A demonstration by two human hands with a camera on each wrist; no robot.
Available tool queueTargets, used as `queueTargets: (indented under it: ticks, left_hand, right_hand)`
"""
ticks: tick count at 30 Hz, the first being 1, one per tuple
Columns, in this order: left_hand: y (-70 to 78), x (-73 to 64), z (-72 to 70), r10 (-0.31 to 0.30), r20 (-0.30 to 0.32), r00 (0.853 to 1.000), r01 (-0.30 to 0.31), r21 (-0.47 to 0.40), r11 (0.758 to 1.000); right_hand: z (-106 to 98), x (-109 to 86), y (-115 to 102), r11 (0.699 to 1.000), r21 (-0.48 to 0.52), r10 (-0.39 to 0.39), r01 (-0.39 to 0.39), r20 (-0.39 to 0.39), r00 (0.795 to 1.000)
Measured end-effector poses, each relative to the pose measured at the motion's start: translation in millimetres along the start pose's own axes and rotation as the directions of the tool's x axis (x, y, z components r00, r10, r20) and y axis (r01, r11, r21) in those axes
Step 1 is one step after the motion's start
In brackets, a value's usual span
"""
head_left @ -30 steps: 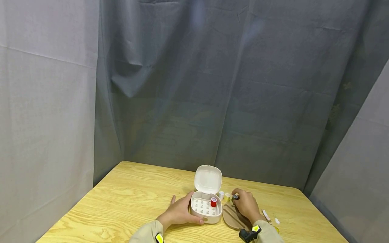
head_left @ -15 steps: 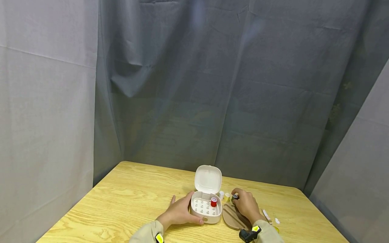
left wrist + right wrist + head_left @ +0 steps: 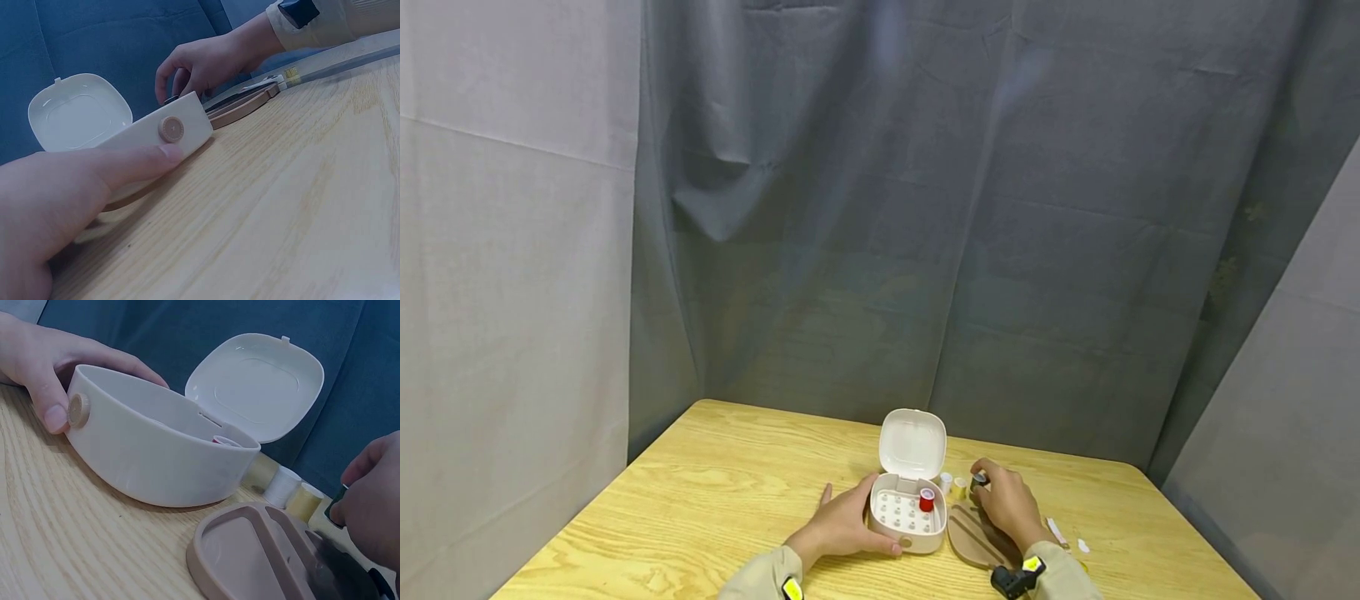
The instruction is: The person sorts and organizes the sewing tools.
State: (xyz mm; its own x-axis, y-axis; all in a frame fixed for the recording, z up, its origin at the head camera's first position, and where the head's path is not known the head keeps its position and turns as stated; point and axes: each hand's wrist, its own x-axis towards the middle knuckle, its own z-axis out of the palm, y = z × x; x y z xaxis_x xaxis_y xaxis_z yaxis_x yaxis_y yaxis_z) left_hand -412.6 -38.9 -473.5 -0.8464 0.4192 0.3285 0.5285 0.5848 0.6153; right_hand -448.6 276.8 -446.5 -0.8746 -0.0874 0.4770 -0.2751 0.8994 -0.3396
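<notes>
Item: worktop [image 3: 722, 508], pale yellow wood grain, far corners rounded; placed at 6 o'clock. Item: dark grey-blue curtain [image 3: 865, 208], creased, hung behind at 12 o'clock; soft light is caught on its upper folds. Item: pale grey cloth [image 3: 520, 250], creased across, hung at 9 o'clock. Item: second pale cloth [image 3: 1285, 400], slant-edged, hung at 4 o'clock.

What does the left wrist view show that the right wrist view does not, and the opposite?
Only the left wrist view: the right arm's sleeve and a small yellow piece.

Only the right wrist view: the white spool, the yellow spool and part of the red spool inside the box.

Both: the box with its open lid, the tray, the left hand holding the box, and the right hand pinching a mostly hidden dark spool.
</notes>
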Motion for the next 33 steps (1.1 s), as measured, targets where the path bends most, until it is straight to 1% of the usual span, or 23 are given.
queueTargets:
  ticks: [9, 16, 23, 28, 33]
  left_hand:
    - [-0.1, -0.7, 0.0, 0.001, 0.004, 1.000, -0.001, -0.009, 1.000]
    - [0.0, -1.0, -1.6, 0.001, 0.005, 1.000, 0.000, -0.010, 1.000]
    - [-0.1, 0.3, -1.1, -0.003, 0.008, 1.000, 0.003, -0.014, 1.000]
    - [0.2, 0.6, -0.6, -0.009, 0.009, 1.000, 0.009, -0.007, 1.000]
    - [-0.4, -0.4, 0.3, -0.001, 0.005, 1.000, 0.001, -0.002, 1.000]
  right_hand:
    - [-4.5, -0.1, -3.0, 1.000, 0.003, -0.021, 0.021, -0.036, 0.999]
    - [-8.7, 1.9, -8.2, 1.000, 0.004, -0.027, 0.027, -0.044, 0.999]
    - [-11.6, 3.5, -12.5, 1.000, 0.010, -0.029, 0.030, -0.072, 0.997]
    - [-11.2, 6.7, -16.2, 0.999, 0.034, -0.029, 0.031, -0.076, 0.997]
    - [-10.7, 8.3, -20.9, 0.999, 0.037, -0.037, 0.040, -0.074, 0.997]
